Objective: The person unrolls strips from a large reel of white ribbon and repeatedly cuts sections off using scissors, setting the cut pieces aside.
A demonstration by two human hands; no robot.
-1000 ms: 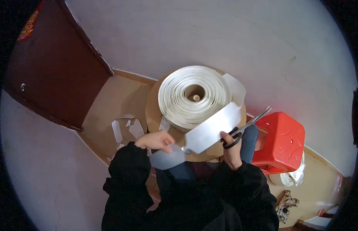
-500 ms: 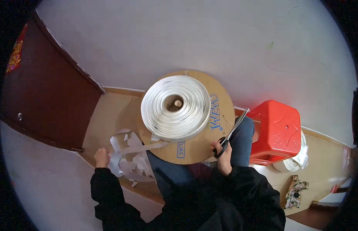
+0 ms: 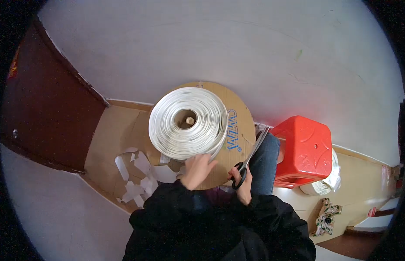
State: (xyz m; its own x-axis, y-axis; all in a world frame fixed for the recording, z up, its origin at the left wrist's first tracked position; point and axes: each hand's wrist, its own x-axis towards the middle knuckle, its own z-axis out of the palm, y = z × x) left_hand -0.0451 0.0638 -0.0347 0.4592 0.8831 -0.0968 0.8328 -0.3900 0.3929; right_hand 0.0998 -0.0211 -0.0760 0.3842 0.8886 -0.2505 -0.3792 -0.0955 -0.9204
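White roll point(image 3: 191, 143): frame centre, flat on cardboard disc point(image 3: 244, 130); pale peg point(image 3: 190, 121) inside its core point(image 3: 180, 118).
Your left hand point(image 3: 196, 171): lower centre, thumb spread, at the roll's lower edge; hold cannot be told.
Your right hand point(image 3: 242, 183): farther right, fingers closed round scissors point(image 3: 249, 157), blades toward upper right.

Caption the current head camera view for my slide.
A large white roll lies on a round cardboard disc, the left hand at its near edge, the right hand holding scissors.

A thick white roll point(image 3: 207, 135) lies flat on round cardboard point(image 3: 244, 126), black-handled scissors point(image 3: 256, 148) slanting in the right hand point(image 3: 243, 187).
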